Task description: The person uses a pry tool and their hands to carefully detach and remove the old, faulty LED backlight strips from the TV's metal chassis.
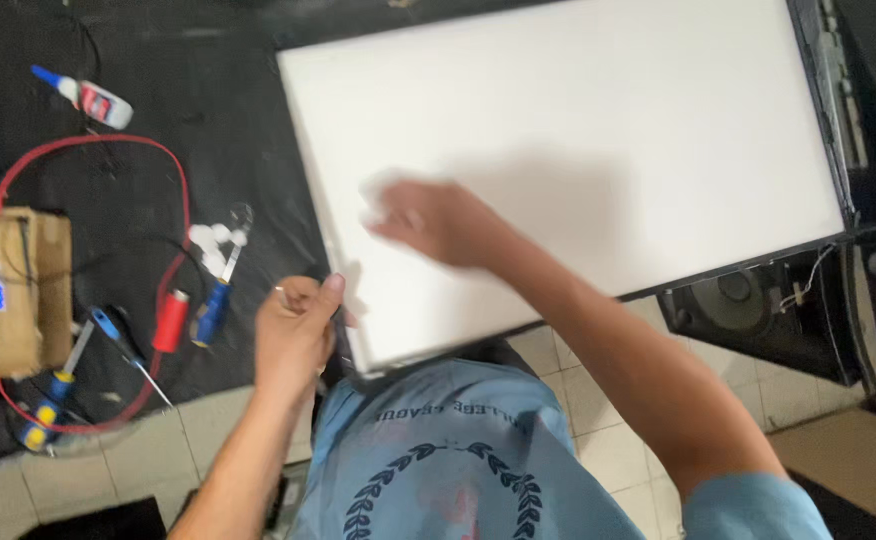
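Observation:
A large white rectangular panel (598,120) lies flat on a dark mat, its near corner pointing toward me. My left hand (296,325) pinches the panel's near left edge by the corner, thumb on top. My right hand (436,222) rests flat on the white surface a little in from that edge; it is motion-blurred, fingers spread, holding nothing.
Left of the panel lie blue-handled screwdrivers (213,300), a red probe with a looping red wire (170,318), a small glue bottle (93,97) and a cardboard box (8,290). A dark frame with a speaker (738,290) sits at the right. Tiled floor shows below.

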